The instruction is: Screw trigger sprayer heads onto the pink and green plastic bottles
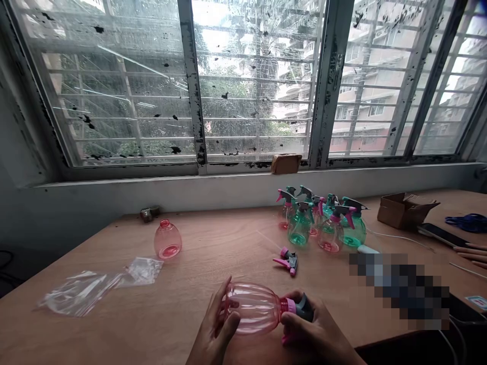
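Observation:
A clear pink spray bottle (pixel 253 308) lies sideways between my hands, close to me above the table. My left hand (pixel 216 324) wraps round its base end. My right hand (pixel 317 324) grips the neck and the pink-and-grey spray head, which is partly hidden by the fingers. Beyond the bottle a loose pink-and-grey spray head (pixel 288 262) rests on the table with its thin tube pointing back left. At the left stands a pink bottle (pixel 168 240) without a spray head.
Several pink and green spray bottles (pixel 299 227) stand grouped at the back. Crumpled clear plastic bags (pixel 85 292) lie on the left. A cardboard box (pixel 399 213), a phone (pixel 437 234) and a blue coiled item (pixel 467 222) are at the right. A window runs behind the wooden table (pixel 213 238).

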`<state>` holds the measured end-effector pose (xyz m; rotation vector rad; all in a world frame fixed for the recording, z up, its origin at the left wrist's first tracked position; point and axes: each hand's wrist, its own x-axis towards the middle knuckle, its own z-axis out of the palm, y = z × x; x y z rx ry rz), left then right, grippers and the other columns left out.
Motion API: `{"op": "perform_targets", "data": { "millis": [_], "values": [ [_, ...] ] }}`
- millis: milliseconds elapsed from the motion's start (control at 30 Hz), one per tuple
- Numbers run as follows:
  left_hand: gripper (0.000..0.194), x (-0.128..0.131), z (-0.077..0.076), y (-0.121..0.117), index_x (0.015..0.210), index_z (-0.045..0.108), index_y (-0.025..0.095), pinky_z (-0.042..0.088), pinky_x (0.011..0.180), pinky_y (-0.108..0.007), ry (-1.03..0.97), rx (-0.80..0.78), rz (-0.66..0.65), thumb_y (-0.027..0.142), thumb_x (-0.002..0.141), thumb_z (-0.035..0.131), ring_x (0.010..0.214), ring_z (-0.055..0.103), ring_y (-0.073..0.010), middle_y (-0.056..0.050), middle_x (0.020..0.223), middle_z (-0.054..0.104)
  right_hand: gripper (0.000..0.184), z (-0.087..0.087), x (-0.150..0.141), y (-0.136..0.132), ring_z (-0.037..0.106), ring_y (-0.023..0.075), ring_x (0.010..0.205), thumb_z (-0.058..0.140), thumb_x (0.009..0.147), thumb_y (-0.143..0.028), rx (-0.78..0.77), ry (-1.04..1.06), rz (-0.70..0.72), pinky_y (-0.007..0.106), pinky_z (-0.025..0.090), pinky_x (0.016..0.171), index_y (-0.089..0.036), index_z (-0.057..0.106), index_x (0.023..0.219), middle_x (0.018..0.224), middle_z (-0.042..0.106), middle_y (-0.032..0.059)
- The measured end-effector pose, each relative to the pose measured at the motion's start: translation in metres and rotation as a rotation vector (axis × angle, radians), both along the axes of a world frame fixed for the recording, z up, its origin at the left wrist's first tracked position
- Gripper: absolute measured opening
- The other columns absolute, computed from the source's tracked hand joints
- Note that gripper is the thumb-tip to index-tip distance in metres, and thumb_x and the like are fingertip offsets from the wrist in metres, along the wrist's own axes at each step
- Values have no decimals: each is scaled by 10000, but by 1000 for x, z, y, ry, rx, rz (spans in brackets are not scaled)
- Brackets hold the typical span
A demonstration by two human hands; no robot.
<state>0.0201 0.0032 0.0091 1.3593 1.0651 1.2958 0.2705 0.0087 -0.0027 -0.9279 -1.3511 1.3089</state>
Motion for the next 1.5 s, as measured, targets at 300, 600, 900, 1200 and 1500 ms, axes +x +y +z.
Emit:
{"op": "perform_targets", "data": {
  "millis": [300, 600, 900, 1200, 1500],
  "values": [
    [698, 0, 5, -7, 1416, 522, 217, 379, 1181, -485, -126, -3, -39, 530, 829, 733, 1435, 435, -367, -127, 1518, 542, 459, -1, 1, 0, 710, 203, 549, 842, 756, -522, -61, 22, 25, 300, 590, 549, -167, 614, 936, 637, 750, 14],
    [852, -2, 3, -2, 1482, 458, 193, 438, 1105, -539, 38, 16, -1, 662, 804, 673, 1314, 540, -426, -168, 1376, 636, 452, 1, 3, -1, 716, 214, 555, 881, 700, -507, -79, -9, 37, 265, 552, 530, -162, 649, 877, 633, 757, 24],
    [742, 0, 5, -5, 1445, 457, 258, 468, 1094, -411, -114, 16, -109, 512, 815, 755, 1393, 480, -362, -116, 1479, 563, 441, 6, 3, 0, 718, 221, 542, 873, 712, -503, -51, -18, 31, 283, 561, 531, -161, 658, 889, 631, 751, 23],
    [852, -2, -3, -5, 1508, 390, 218, 311, 1177, -554, 14, -45, -92, 570, 808, 726, 1375, 466, -406, -175, 1460, 539, 440, 7, 4, -1, 695, 209, 554, 861, 719, -523, -48, -36, 29, 274, 535, 536, -156, 673, 873, 639, 739, 19],
    [850, 0, 5, -11, 1541, 341, 324, 357, 1187, -429, 110, 95, -99, 464, 820, 768, 1381, 484, -330, -81, 1577, 448, 472, 6, 6, 0, 660, 183, 558, 860, 715, -545, -87, -11, 20, 271, 525, 534, -146, 665, 874, 655, 733, 23]
  ]
}}
